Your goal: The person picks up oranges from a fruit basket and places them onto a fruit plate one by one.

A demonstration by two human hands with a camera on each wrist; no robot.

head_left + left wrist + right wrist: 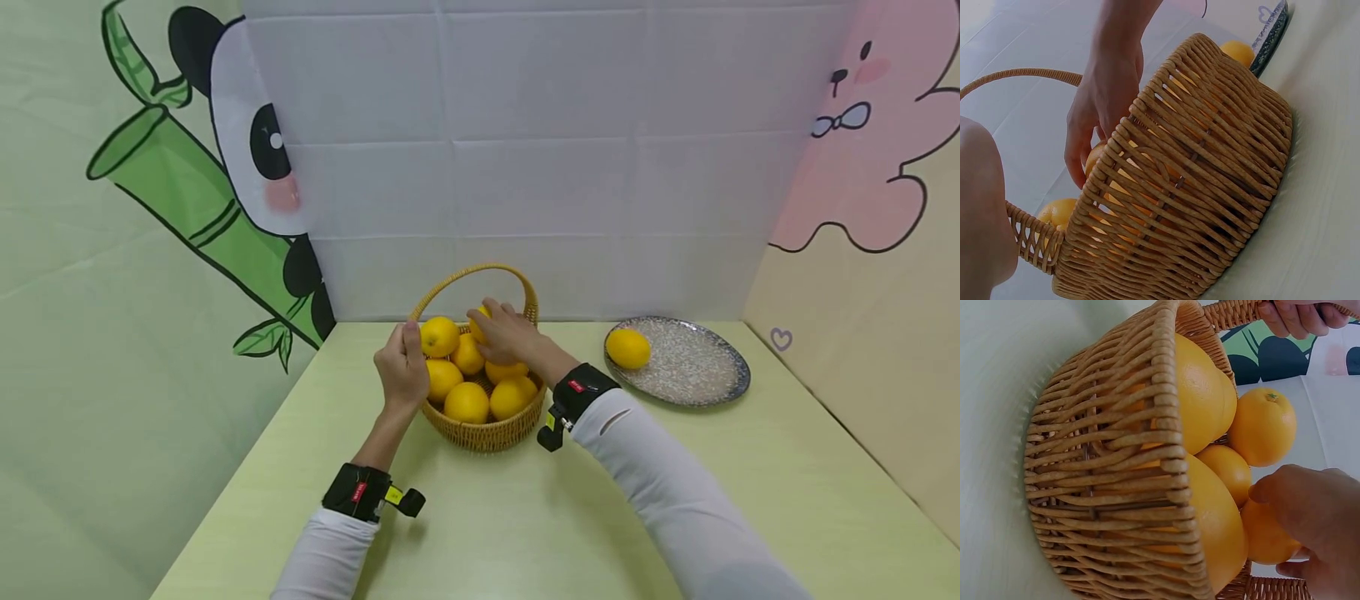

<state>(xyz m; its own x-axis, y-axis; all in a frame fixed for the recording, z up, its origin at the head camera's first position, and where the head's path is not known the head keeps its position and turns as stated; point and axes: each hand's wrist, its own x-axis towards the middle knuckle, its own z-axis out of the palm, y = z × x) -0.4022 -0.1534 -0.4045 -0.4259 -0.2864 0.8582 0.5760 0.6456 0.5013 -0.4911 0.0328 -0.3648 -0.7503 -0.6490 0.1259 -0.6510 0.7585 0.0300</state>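
Observation:
A wicker basket [483, 435] full of several oranges stands on the table, its arched handle [487, 268] rising over them. My left hand [402, 367] grips the left base of that handle, thumb up. Over the back right of the basket, my right hand [512, 337] has its fingers and thumb curled round an orange [478, 323]. In the right wrist view, this held orange [1266, 532] sits partly hidden behind the hand, close against other fruit. An orange with a green stem end [1264, 427] lies high on the pile, near the left hand's side.
To the right of the basket, an oval speckled plate [693, 371] with a dark rim carries one orange [628, 348] at its left end. The pale table [487, 533] meets a white panel [540, 192] behind the basket, with cartoon-printed sheets on both sides.

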